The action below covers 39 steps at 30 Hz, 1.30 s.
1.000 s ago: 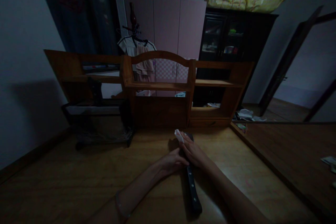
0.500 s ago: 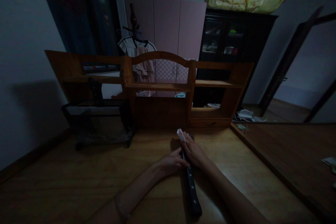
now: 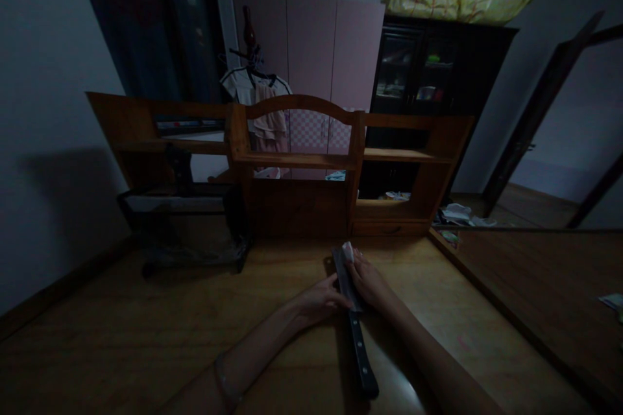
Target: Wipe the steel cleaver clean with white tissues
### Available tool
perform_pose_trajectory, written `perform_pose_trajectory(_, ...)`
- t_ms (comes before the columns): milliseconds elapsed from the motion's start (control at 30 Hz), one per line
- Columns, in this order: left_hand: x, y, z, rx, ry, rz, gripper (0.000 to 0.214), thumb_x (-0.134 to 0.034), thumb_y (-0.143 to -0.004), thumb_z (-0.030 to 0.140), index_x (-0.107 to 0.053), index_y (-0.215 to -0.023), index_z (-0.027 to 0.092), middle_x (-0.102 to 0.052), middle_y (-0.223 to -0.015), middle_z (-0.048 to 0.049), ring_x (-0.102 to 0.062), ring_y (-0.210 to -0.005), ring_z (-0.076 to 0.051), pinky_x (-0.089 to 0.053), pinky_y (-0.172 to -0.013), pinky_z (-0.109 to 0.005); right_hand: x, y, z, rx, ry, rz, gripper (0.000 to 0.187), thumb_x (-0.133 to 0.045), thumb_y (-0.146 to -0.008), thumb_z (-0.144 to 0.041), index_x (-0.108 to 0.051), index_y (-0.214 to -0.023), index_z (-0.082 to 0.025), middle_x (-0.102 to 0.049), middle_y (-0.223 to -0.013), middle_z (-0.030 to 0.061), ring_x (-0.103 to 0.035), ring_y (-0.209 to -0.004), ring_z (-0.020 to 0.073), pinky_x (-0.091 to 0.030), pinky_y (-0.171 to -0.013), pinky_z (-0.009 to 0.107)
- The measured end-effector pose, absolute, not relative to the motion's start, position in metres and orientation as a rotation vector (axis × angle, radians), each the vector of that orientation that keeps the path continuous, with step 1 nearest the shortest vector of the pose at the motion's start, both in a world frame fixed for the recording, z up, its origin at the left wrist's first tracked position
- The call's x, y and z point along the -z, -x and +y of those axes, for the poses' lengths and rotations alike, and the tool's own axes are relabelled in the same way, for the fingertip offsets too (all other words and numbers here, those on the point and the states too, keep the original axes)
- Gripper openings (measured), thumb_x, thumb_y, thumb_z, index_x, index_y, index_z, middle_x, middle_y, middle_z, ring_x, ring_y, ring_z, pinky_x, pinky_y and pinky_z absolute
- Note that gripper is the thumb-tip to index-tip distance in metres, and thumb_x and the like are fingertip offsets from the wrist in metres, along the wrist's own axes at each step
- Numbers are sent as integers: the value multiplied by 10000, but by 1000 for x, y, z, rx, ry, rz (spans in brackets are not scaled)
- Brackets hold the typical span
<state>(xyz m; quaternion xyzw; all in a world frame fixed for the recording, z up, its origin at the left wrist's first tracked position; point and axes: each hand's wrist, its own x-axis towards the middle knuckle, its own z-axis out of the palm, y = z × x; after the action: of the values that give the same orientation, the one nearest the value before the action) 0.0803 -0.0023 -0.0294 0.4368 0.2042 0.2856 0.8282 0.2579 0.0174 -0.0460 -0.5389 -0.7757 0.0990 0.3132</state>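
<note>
A kitchen knife (image 3: 361,356) with a black riveted handle lies over the wooden desk, its handle toward me and its broad grey blade pointing away. My left hand (image 3: 321,298) grips the blade's left edge just above the handle, thumb on the flat of the blade. My right hand (image 3: 367,277) presses a folded white tissue (image 3: 347,251) against the blade's right side near the far end. The right fingers are closed on the tissue and partly hide the blade.
A black knife rack (image 3: 182,227) stands at the left with a black handle rising from it. Behind is a wooden desk shelf (image 3: 296,159) with a small drawer (image 3: 389,229). A raised ledge (image 3: 487,292) runs along the desk's right side.
My right hand has slid the tissue rightward across the blade, uncovering more of its flat side. The left hand keeps its hold, and the knife has shifted slightly.
</note>
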Motion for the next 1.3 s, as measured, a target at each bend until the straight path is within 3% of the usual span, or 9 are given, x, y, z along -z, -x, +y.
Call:
perform_pose_trajectory(300, 31, -80, -2, -604, -925, 434, 667, -719, -544, -52, -595, -1156, 182, -655, -1068, -93, -636, -884, -174, -450, -779, -269, 38, -257, 14, -286, 1438, -2055, 560, -209, -990, -469, -304, -1473, -202, -299, -1523, 75, -206, -1421, 232, -230, -1160, 466)
perform_pose_trajectory(600, 22, -81, -5, -580, -921, 476, 720, -727, -511, -64, -578, -1166, 195, -654, -939, -32, -623, -772, -129, -442, -710, -235, 33, -251, 10, -284, 1357, -2101, 528, -215, -994, -468, -294, -1473, -259, -257, -1536, 21, -190, -1425, 205, -202, -1171, 440)
perform_pose_trajectory(967, 22, -79, -6, -582, -935, 476, 739, -756, -520, -35, -560, -1192, 200, -644, -869, -10, -609, -740, -122, -444, -707, -231, 33, -250, 11, -272, 1372, -2103, 526, -236, -992, -462, -307, -1468, -251, -261, -1534, 32, -195, -1425, 209, -209, -1169, 444)
perform_pose_trajectory(1200, 26, -80, -4, -588, -938, 440, 692, -722, -543, -45, -564, -1174, 193, -650, -991, -40, -622, -827, -133, -439, -725, -218, 34, -249, 11, -258, 1374, -2150, 519, -238, -996, -439, -253, -1485, -265, -236, -1546, 26, -182, -1429, 214, -214, -1164, 458)
perform_pose_trajectory(1300, 27, -81, -3, -594, -920, 450, 656, -722, -531, -46, -577, -1129, 180, -652, -952, -36, -621, -801, -128, -435, -711, -216, 35, -249, 10, -266, 1385, -2178, 523, -237, -995, -444, -244, -1488, -268, -232, -1548, 25, -189, -1428, 214, -210, -1166, 455)
